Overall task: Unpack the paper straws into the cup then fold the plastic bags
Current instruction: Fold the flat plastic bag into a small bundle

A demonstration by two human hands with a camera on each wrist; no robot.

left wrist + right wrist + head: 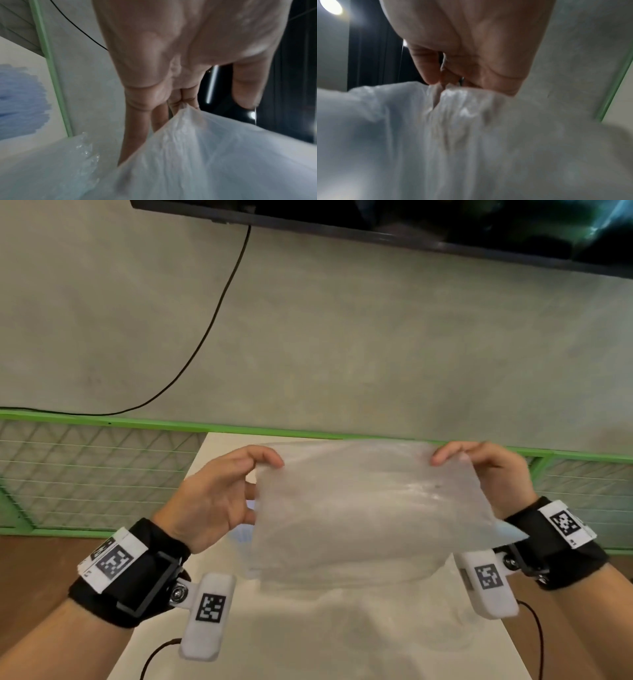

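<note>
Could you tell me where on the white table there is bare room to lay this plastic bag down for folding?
The near part of the table, between the two wrist cameras, looks bare. Under the plastic bag, held up by the left hand and right hand, the surface is hidden. A blurred blue thing crowds the far left.

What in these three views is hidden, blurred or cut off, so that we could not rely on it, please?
- Head view: the plastic bag, pinched by the left hand and right hand, screens the table behind it; cup and straws unseen.
- Left wrist view: blue patch, too blurred to identify.
- Right wrist view: fingertips partly buried in blurred bag folds.
</note>
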